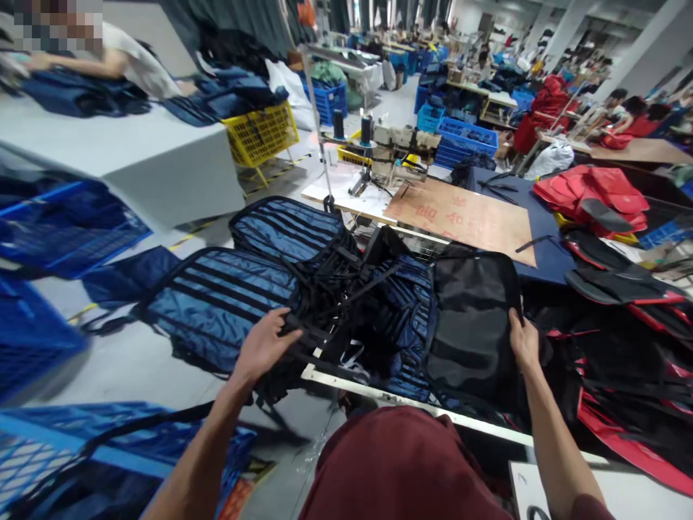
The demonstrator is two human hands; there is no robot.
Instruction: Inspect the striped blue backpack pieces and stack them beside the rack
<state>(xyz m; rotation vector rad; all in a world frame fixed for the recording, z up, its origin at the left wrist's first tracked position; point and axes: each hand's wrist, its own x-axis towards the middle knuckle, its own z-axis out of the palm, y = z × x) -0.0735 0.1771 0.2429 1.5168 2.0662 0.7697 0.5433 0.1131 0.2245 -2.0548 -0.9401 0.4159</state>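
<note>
My left hand (266, 344) is closed, thumb and fingers pinching a black strap (310, 334) beside the blue patterned bag panels. One such blue panel with black bands (216, 285) lies just behind that hand, and a second blue panel (295, 227) lies farther back. On the right, my right hand (523, 339) grips the outer edge of a black padded bag panel (473, 325), thumb on its face. Between the hands is a tangle of black straps and blue patterned fabric (408, 303), its lower parts hidden in shadow.
A white metal rail (390, 397) runs in front of my body. Behind the bags stands a sewing machine (401, 141) with a brown board (465, 217). Black and red bags (633, 361) pile up at right. Blue crates (70, 224) stand left, near a white table (178, 173) and another person (130, 58).
</note>
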